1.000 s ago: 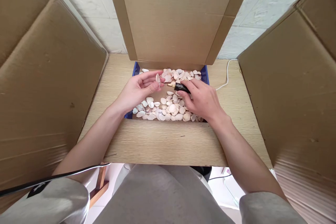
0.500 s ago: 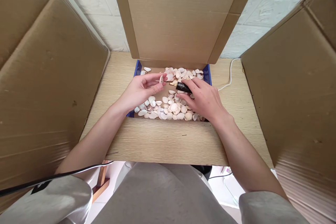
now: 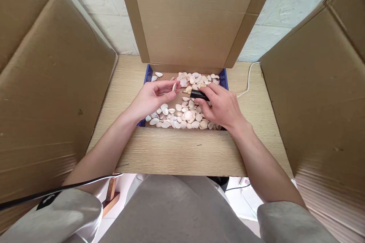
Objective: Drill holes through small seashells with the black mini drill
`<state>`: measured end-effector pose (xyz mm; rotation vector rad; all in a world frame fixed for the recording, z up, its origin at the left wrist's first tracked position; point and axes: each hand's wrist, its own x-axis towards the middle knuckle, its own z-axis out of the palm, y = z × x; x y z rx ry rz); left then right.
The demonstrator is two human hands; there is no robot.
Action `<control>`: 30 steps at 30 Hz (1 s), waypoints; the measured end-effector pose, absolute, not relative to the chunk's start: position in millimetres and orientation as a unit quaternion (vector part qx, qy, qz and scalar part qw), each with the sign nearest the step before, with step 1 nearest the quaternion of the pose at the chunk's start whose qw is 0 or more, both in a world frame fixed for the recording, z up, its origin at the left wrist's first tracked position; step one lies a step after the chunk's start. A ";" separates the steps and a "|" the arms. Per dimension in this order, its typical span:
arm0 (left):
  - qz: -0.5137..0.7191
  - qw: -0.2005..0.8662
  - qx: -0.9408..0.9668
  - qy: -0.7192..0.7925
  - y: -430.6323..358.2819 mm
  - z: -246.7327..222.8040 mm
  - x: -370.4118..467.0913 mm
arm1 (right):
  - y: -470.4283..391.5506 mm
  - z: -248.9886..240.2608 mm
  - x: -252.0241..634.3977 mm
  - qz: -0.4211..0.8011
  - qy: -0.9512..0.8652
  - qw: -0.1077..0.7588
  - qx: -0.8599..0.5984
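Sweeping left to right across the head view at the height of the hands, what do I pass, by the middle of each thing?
Left cardboard panel → left hand → held pale shell → black-bodied tool → right hand → white cable → right cardboard panel.

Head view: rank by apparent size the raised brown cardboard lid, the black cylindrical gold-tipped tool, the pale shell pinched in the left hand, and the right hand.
Raised brown cardboard lid, cut off by the frame
Right hand
Black gold-tipped tool, partly covered
Pale shell, seen nearly edge-on
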<state>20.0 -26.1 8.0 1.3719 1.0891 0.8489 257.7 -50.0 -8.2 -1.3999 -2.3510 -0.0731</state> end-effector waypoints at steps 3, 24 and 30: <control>0.356 0.569 0.581 0.461 -26.0 8.0 19.8 | -49.1 -8.5 258.0 -0.032 -0.846 0.199 -0.493; 0.356 0.574 0.573 0.464 -27.2 7.2 20.8 | -46.5 -10.0 259.4 -0.056 -0.841 0.249 -0.477; 0.351 0.573 0.585 0.455 -26.3 6.3 19.4 | -50.2 -12.6 260.1 -0.071 -0.849 0.257 -0.455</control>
